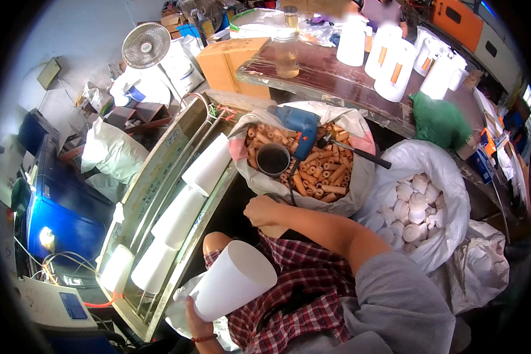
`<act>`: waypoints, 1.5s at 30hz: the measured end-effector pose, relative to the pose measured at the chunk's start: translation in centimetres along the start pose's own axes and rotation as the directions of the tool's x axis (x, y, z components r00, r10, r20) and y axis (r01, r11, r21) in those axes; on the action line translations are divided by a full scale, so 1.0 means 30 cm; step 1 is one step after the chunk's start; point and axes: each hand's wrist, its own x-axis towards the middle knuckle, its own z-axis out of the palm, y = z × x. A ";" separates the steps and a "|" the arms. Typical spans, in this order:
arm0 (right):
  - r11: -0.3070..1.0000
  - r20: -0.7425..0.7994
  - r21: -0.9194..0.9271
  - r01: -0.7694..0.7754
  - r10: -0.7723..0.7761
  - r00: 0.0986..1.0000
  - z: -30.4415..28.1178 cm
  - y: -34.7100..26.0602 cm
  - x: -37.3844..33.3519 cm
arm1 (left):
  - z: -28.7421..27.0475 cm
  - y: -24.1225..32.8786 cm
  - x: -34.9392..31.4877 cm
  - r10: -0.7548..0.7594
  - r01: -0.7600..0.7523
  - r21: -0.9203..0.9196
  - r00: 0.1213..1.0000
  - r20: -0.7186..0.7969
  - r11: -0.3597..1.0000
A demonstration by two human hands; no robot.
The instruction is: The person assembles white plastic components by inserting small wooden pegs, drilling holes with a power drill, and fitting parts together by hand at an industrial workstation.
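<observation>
If moving forward or left from the plaid-covered lap [301, 304], could bump several obstacles: at the back, the dark worktop [324, 62], loaded with upright white jugs [393, 76]; at left, the long wooden trough [150, 177], with tapered white containers [177, 218] lying slantwise inside; straight ahead, the open sack [364, 174], full of tan handles [327, 171]; at right, beside the sack, the translucent bag [451, 194] of white caps [418, 206]. Next down in size: white vessel [233, 283], tilted over the lap, lower end held in the left grip [198, 323]; could slip or roll off, judging by smooth walls and seemingly one-handed support. Smaller: blue drill [302, 125], lying on the handles. Then, near the sack's front edge, right grip [261, 211], curled narrow; impossible to tell whether holding anything. Thinnest, dark cord [290, 184] running down near the right grip; if snagged, could drag the drill loose.
</observation>
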 end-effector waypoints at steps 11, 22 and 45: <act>0.970 -0.275 -0.017 -0.242 0.228 0.934 -0.179 0.373 -0.583 | -0.014 0.048 0.080 0.307 -0.326 0.700 0.938 0.159 0.635; 0.791 -0.171 0.096 -0.604 0.611 0.773 -0.081 0.623 -0.483 | 0.089 0.092 0.104 0.343 -0.395 0.787 0.906 0.248 0.475; 0.691 -0.501 0.189 0.698 -0.544 0.673 -0.238 -0.343 -0.216 | 0.201 -0.007 0.113 0.354 -0.571 0.573 0.818 0.453 0.588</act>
